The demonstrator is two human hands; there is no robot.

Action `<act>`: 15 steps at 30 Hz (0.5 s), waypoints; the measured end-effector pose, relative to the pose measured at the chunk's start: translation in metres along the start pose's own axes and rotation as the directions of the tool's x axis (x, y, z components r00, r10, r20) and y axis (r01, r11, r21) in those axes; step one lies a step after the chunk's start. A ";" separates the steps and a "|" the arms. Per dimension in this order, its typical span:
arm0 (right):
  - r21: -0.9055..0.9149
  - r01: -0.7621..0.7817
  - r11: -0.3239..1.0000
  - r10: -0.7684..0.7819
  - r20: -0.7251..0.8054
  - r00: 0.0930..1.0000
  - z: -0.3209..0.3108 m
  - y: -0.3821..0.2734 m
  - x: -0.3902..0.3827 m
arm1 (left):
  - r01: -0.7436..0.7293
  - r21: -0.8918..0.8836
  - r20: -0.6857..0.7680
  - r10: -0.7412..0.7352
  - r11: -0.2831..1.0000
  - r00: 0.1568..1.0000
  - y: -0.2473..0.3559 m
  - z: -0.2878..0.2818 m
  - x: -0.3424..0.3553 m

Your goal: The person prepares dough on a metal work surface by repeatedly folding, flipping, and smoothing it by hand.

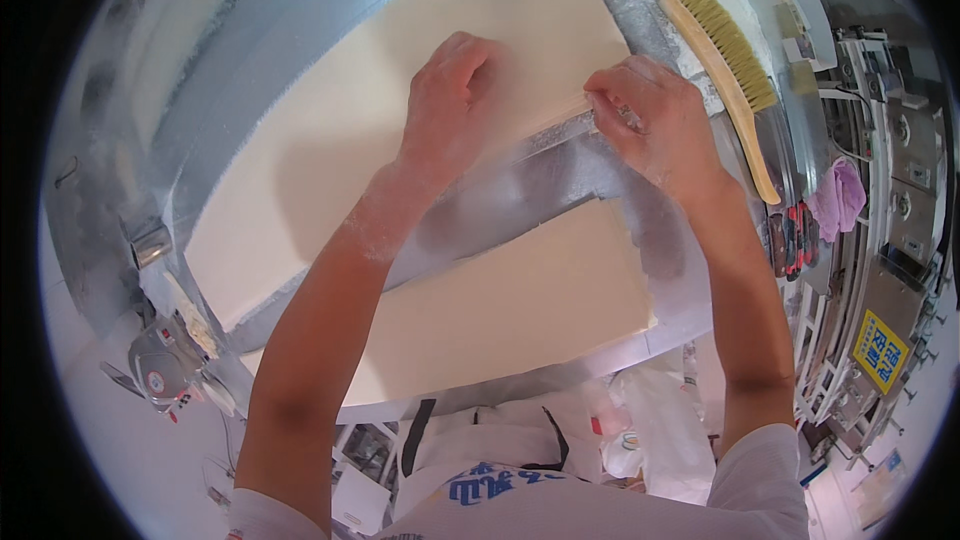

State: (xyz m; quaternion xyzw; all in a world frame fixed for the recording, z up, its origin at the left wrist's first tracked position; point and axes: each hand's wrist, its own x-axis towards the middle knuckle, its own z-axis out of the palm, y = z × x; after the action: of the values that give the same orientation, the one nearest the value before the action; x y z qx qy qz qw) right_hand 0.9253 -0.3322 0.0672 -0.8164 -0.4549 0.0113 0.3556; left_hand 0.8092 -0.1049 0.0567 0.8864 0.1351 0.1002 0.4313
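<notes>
A large pale dough sheet [330, 190] with floury edges lies across the steel worktop [680, 310]. My left hand [450, 110], dusted with flour, is over the middle of this sheet, fingers curled inward; whether they hold anything is hidden. At the sheet's right edge, my right hand [650, 125] pinches the dough between thumb and fingers. Nearer my body, between my forearms, a second, narrower dough sheet [510, 300] lies flat, parted from the big one by a strip of bare steel.
A long wooden-handled brush [728, 70] rests at the right, near red-and-black handled tools [798, 240], a purple cloth [840, 195] and steel equipment [910, 180]. A grey appliance [160, 370] stands at the lower left. White bags [650, 420] are below the table's front edge.
</notes>
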 end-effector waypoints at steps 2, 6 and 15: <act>-0.034 0.032 0.999 -0.030 0.052 0.998 0.003 0.001 0.003 | -0.003 -0.026 -0.023 0.002 1.000 1.000 -0.002 0.005 -0.004; -0.086 0.061 0.994 -0.052 0.107 0.993 0.006 0.001 0.010 | -0.031 -0.063 -0.060 0.027 0.998 0.998 -0.006 0.010 -0.009; -0.234 0.211 0.949 -0.164 0.207 0.964 0.005 -0.007 0.023 | -0.035 -0.087 -0.084 0.028 0.996 0.996 -0.010 0.012 -0.009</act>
State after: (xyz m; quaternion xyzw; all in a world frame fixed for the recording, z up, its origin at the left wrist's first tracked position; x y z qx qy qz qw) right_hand 0.9326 -0.3098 0.0748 -0.8034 -0.5595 -0.0050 0.2038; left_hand 0.8029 -0.1105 0.0406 0.8636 0.1343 0.1492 0.4624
